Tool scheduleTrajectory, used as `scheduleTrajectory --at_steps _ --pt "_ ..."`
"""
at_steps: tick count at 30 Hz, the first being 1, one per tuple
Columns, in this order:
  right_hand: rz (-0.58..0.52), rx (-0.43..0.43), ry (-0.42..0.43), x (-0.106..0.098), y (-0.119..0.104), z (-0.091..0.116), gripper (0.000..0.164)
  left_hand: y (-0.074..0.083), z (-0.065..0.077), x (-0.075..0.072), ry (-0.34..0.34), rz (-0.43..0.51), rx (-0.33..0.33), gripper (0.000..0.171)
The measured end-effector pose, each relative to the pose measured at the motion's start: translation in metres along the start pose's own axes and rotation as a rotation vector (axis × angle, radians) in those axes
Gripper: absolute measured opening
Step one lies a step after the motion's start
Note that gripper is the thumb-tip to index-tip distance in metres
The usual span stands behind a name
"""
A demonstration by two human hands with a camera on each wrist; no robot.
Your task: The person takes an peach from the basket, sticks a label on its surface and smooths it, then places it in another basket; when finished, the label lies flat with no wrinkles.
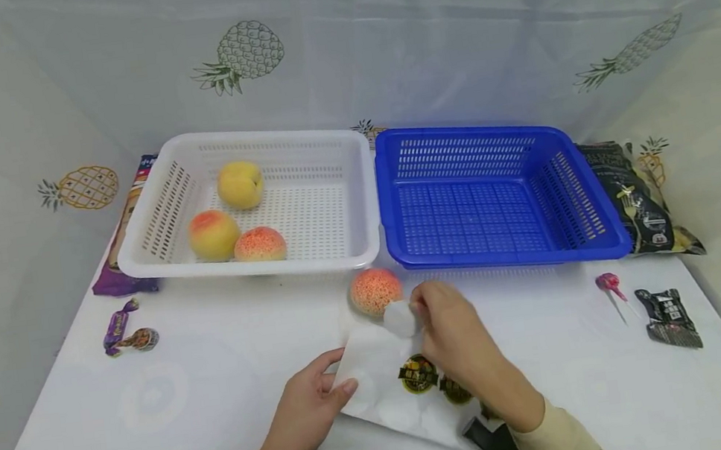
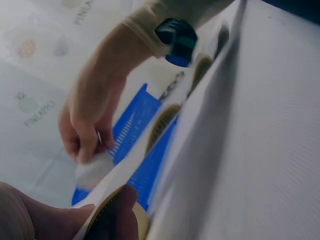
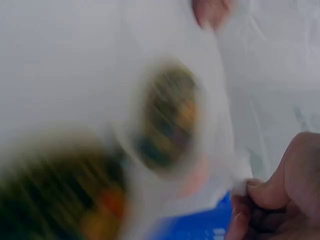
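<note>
My left hand [image 1: 308,404] pinches the left edge of a white sticker sheet [image 1: 371,370] between thumb and fingers. Round dark stickers with gold edges [image 1: 418,374] show on the sheet, some of them partly behind my right forearm. At the sheet's far side my right hand [image 1: 450,323] pinches a round sticker [image 1: 400,319], its pale side showing. Just beyond that sticker, a speckled pink-orange peach [image 1: 375,291] rests on the table. In the right wrist view the sticker sheet [image 3: 165,30] is blurred, and the right fingertips [image 3: 255,187] grip a whitish edge.
A white basket [image 1: 363,243] holds three peaches. Beside it stands a blue basket [image 1: 513,259]. Wrapped candies [image 1: 118,326] lie at the left; a lollipop [image 1: 608,282] and a black packet [image 1: 671,318] at the right. Snack bags [image 1: 637,198] flank the baskets.
</note>
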State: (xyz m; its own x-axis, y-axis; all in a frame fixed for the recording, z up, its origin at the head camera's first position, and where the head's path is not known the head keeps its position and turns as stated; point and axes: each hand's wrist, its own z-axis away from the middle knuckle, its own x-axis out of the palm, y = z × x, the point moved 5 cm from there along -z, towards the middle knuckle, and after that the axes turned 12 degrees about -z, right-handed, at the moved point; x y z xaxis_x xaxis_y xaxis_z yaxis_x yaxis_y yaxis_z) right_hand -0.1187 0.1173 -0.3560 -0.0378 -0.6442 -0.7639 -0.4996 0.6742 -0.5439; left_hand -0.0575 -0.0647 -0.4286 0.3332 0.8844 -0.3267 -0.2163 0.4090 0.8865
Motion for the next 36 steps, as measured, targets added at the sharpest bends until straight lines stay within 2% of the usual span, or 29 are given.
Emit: scheduleTrajectory --at_steps 2,4,7,12,15,18,23,26,28,30,31,33,36 --pt "-0.021 0.017 0.047 -0.013 0.006 -0.002 0.01 -0.007 0.001 -0.002 -0.005 -0.004 -0.033 0.056" --pt "-0.065 0.025 0.05 -0.022 0.008 -0.003 0.008 -0.011 0.002 -0.003 -0.004 0.004 -0.051 0.056" --pt "-0.18 0.06 -0.003 -0.026 0.009 -0.005 0.003 -0.015 0.003 -0.006 -0.001 -0.011 -0.062 0.055" --pt "-0.471 0.249 -0.13 -0.023 0.016 -0.004 0.01 -0.024 0.009 -0.011 -0.015 -0.072 -0.098 0.049" --pt "-0.632 0.343 -0.183 -0.021 0.019 -0.001 0.016 -0.03 0.017 -0.019 0.003 -0.215 -0.12 0.038" --pt "-0.74 0.382 -0.202 -0.021 0.021 -0.001 0.02 -0.034 0.025 -0.03 0.044 -0.426 -0.152 0.029" --pt "-0.802 0.393 -0.2 -0.02 0.024 -0.001 0.021 -0.03 0.035 -0.046 0.089 -0.814 -0.168 0.035" --pt "-0.786 0.399 -0.205 -0.019 0.026 -0.001 0.02 -0.021 0.037 -0.05 0.107 -1.032 -0.121 0.036" --pt "-0.766 0.403 -0.21 -0.017 0.027 0.0 0.02 -0.014 0.036 -0.051 0.12 -1.138 -0.081 0.035" --pt "-0.738 0.405 -0.215 -0.017 0.028 0.001 0.02 -0.004 0.031 -0.053 0.147 -1.201 -0.037 0.037" --pt "-0.721 0.405 -0.216 -0.016 0.029 0.001 0.021 0.001 0.028 -0.053 0.168 -1.208 -0.01 0.037" --pt "-0.702 0.406 -0.215 -0.016 0.03 0.001 0.021 0.015 0.019 -0.052 0.246 -1.179 0.093 0.036" --pt "-0.664 0.41 -0.21 -0.016 0.031 0.001 0.021 0.036 -0.001 -0.046 0.32 -1.068 0.266 0.041"
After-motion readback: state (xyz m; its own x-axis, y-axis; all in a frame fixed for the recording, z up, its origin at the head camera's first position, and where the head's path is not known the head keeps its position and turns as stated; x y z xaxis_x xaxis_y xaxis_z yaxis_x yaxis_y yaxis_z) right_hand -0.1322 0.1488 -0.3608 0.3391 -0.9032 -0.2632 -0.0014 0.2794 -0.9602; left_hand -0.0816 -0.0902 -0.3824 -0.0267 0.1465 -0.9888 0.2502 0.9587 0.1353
